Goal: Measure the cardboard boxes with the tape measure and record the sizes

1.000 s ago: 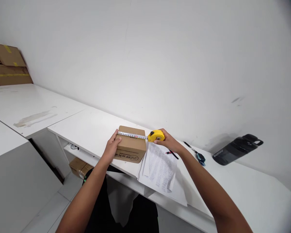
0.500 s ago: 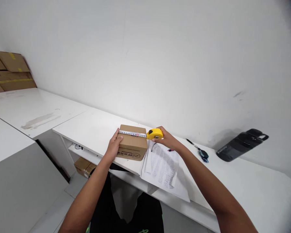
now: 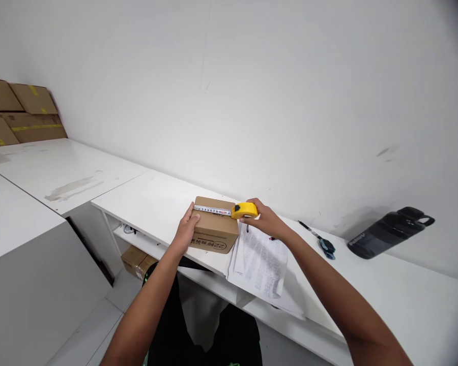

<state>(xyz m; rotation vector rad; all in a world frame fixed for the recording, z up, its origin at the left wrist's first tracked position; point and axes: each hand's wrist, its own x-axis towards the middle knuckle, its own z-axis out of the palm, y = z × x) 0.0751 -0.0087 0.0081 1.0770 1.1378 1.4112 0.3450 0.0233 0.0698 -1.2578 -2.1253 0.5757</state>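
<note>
A small brown cardboard box (image 3: 216, 223) with dark printing on its front rests on the white table. Across its top lies the white blade of a tape measure, with numbers along it. At the box's left edge, my left hand (image 3: 186, 229) grips the side, thumb on top, by the blade's end; the blade's tip is hidden by the fingers. My right hand (image 3: 265, 218) is closed around the yellow tape measure case (image 3: 244, 209), which sits over the box's right top edge.
Printed sheets (image 3: 263, 262) lie right of the box under my right forearm. Beyond them are a pen (image 3: 309, 229), a small dark blue object (image 3: 327, 248) and a tilted black bottle (image 3: 385, 234). Cardboard boxes (image 3: 34, 127) are stacked far left. A white wall rises behind the table.
The yellow case has moved left relative to the box, from beside its right edge to over it, and less blade is showing. The whole view has shifted slightly.
</note>
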